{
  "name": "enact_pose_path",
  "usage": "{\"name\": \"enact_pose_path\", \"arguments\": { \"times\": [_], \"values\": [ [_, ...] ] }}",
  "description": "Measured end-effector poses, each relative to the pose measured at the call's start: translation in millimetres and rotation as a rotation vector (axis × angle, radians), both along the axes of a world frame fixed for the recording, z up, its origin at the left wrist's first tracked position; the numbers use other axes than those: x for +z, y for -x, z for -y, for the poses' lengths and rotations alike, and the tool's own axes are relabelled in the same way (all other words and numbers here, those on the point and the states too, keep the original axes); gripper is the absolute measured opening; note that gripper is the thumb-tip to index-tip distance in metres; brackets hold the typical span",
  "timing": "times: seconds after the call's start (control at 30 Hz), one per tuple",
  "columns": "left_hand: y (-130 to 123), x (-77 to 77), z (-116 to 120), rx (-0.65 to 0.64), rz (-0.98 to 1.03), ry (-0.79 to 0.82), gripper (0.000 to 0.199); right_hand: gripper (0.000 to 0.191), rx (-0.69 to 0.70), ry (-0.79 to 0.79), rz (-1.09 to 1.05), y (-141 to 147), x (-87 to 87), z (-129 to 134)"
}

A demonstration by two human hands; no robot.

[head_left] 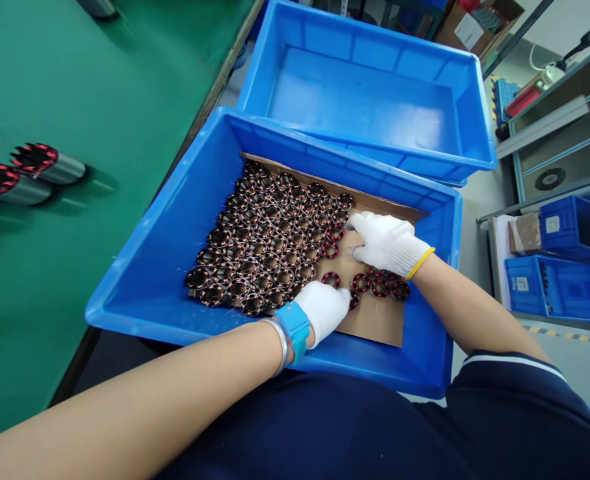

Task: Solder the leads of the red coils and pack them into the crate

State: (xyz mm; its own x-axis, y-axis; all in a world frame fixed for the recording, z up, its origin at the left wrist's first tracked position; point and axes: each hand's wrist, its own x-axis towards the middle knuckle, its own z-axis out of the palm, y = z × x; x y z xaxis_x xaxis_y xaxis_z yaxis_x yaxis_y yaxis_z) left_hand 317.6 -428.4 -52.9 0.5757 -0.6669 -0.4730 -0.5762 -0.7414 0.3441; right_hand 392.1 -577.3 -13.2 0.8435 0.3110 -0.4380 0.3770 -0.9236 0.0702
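Both hands wear white knit gloves and are inside a blue plastic bin [149,260]. My left hand [322,308], with a blue wrist strap, reaches over the near rows. Its fingertips are closed at a red-and-black motor stator [354,301], which they partly cover. My right hand [382,241] is over bare cardboard [375,327], thumb and fingers apart, nothing visible between them. Its fingertips come close to a red-tipped stator [335,232] at the edge of the packed rows. Copper-toned stators [269,227] stand upright in tight rows on the left. A small red-tipped group [380,288] stands below my right hand.
A second blue bin [365,100] is behind the first. On the left, a green worktop [65,267] carries several metal cylinders [49,163] with red-and-black ends. Smaller blue bins [555,287] and a metal-framed rack [565,147] stand on the right.
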Motion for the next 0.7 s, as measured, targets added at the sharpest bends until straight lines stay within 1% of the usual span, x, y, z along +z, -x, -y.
{"name": "enact_pose_path", "arguments": {
  "times": [0.07, 0.13, 0.23, 0.3, 0.33, 0.37, 0.43, 0.53, 0.63, 0.7],
  "values": [
    [-6.8, -4.5, -0.9, -0.024, 0.088, -0.019, 0.029, 0.046, -0.021, 0.003, -0.021, 11.4, 1.8, 7.6],
    [-12.8, -5.4, -6.6, -0.049, 0.129, -0.025, 0.032, 0.054, -0.01, -0.006, -0.07, 27.1, 0.8, 14.4],
    [-16.6, -3.2, -15.6, -0.026, 0.155, 0.006, 0.027, 0.08, 0.064, 0.018, -0.072, 46.9, -8.0, 21.2],
    [-17.1, -3.0, -16.7, -0.022, 0.197, 0.03, 0.022, 0.096, 0.121, 0.053, -0.011, 52.0, -16.6, 21.9],
    [-17.5, -3.9, -15.4, -0.029, 0.225, 0.036, 0.021, 0.1, 0.139, 0.069, 0.004, 52.1, -20.6, 21.0],
    [-18.4, -5.5, -13.3, -0.04, 0.252, 0.038, 0.022, 0.1, 0.148, 0.085, 0.001, 51.1, -23.9, 19.4],
    [-21.9, -10.1, -8.6, -0.062, 0.305, 0.043, 0.025, 0.093, 0.148, 0.105, -0.037, 47.5, -27.5, 15.6],
    [-29.6, -15.6, -6.3, -0.094, 0.361, 0.047, 0.024, 0.084, 0.142, 0.11, -0.073, 43.3, -26.6, 11.9],
    [-35.5, -15.1, -11.1, -0.149, 0.351, 0.047, 0.025, 0.085, 0.121, 0.103, -0.086, 42.3, -22.8, 12.9],
    [-37.2, -12.4, -16.0, -0.178, 0.354, 0.077, 0.023, 0.084, 0.106, 0.095, -0.081, 43.0, -20.3, 14.4]
  ]
}}
